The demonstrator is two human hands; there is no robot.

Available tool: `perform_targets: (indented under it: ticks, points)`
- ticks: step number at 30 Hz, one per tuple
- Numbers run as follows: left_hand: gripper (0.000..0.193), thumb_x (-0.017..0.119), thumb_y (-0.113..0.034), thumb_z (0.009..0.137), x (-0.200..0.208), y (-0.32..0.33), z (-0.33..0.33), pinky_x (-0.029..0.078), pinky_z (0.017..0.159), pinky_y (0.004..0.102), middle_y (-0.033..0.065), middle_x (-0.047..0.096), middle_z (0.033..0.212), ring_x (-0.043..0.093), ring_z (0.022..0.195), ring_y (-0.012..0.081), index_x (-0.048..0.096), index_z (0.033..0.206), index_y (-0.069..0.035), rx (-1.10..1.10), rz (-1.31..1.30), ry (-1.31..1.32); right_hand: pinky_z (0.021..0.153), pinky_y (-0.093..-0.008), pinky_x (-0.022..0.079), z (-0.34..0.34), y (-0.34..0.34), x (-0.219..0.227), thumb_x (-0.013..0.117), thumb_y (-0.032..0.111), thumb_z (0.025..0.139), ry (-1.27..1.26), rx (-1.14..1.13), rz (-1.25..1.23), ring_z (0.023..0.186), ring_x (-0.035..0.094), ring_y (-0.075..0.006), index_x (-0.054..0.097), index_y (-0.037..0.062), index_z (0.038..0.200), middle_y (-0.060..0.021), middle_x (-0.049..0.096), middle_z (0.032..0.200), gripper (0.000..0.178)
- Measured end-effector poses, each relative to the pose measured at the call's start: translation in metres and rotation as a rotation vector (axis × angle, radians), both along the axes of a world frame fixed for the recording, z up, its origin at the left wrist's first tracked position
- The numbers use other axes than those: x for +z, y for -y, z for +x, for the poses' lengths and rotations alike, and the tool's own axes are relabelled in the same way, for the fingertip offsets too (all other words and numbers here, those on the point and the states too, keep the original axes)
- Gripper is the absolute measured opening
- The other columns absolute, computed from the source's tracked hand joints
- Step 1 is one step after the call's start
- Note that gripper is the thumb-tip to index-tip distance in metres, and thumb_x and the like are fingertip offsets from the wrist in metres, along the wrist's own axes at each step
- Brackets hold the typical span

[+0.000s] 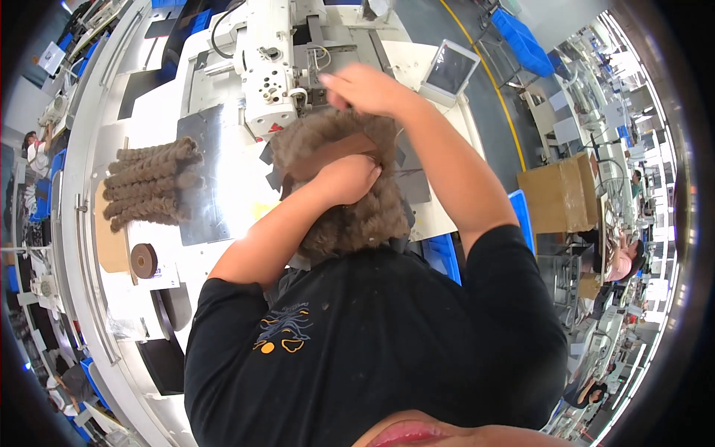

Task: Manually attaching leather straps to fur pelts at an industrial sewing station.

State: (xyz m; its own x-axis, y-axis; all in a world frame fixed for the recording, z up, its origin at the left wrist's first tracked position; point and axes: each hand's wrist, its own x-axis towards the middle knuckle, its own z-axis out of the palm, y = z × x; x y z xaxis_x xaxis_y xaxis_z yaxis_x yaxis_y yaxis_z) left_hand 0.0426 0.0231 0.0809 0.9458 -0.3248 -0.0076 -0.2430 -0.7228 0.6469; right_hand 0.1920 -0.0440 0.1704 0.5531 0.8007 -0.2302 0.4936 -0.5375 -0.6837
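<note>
A thick brown faux-fur piece (372,216) lies under the head of a white industrial sewing machine (268,82). Across it runs a flat brown strip (320,158). My left hand (348,180) is closed, its fingers curled onto the fur by the strip's right end; the fingertips are partly hidden. My right hand (363,88) is raised above the far edge of the fur, beside the machine head. Its index finger and thumb are apart, and nothing shows between them.
Several rolled brown fur strips (153,179) lie left of a shiny metal plate (212,160). Nearer me is a brown tape roll (143,261). A screen (450,69) stands at the far right, with a cardboard box (558,195) beyond the table. Other people work at distant stations.
</note>
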Motion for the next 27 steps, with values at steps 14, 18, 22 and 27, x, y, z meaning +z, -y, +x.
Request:
perform_targets:
  ticks: [14,18,22,27]
  points:
    - [0.033,0.05,-0.028,0.099,-0.002,-0.005,0.004,0.049,0.077,0.0469,0.0229,0.065,0.087,0.063,0.086,0.0408,0.064,0.091,0.001,0.057,-0.043,-0.002,0.038,-0.0203,0.028,-0.025,0.129,-0.058,0.062,0.029,0.097,-1.172,-0.531,0.738,0.042,0.038,-0.0046,0.059,0.011,0.087,0.0035,0.05,0.063,0.02]
    - [0.04,0.049,-0.031,0.101,-0.002,-0.012,0.007,0.047,0.077,0.0472,0.0238,0.063,0.083,0.06,0.084,0.0422,0.062,0.085,0.004,0.065,-0.112,-0.073,0.04,-0.0201,0.029,0.009,0.229,-0.089,0.068,0.023,0.094,-1.044,-0.979,1.131,0.043,0.036,-0.0037,0.05,0.0139,0.083,0.0065,0.045,0.059,0.023]
    - [0.041,0.046,-0.032,0.101,0.005,-0.011,0.011,0.047,0.081,0.0482,0.0254,0.064,0.088,0.06,0.089,0.0445,0.062,0.086,0.003,0.058,-0.099,-0.147,0.066,-0.0304,0.051,-0.006,0.245,-0.096,0.072,0.021,0.088,-0.6,-1.389,0.971,0.075,0.06,-0.0172,0.055,0.0064,0.113,-0.0057,0.058,0.087,0.034]
    - [0.036,0.054,-0.027,0.101,-0.006,-0.014,0.019,0.047,0.074,0.0359,0.0141,0.064,0.08,0.058,0.076,0.0227,0.065,0.092,0.007,0.095,-0.203,-0.234,0.086,-0.0406,0.052,-0.1,0.14,-0.07,0.064,0.007,0.076,0.052,-0.54,0.511,0.097,0.067,-0.0347,0.049,0.0037,0.125,-0.0176,0.069,0.102,0.051]
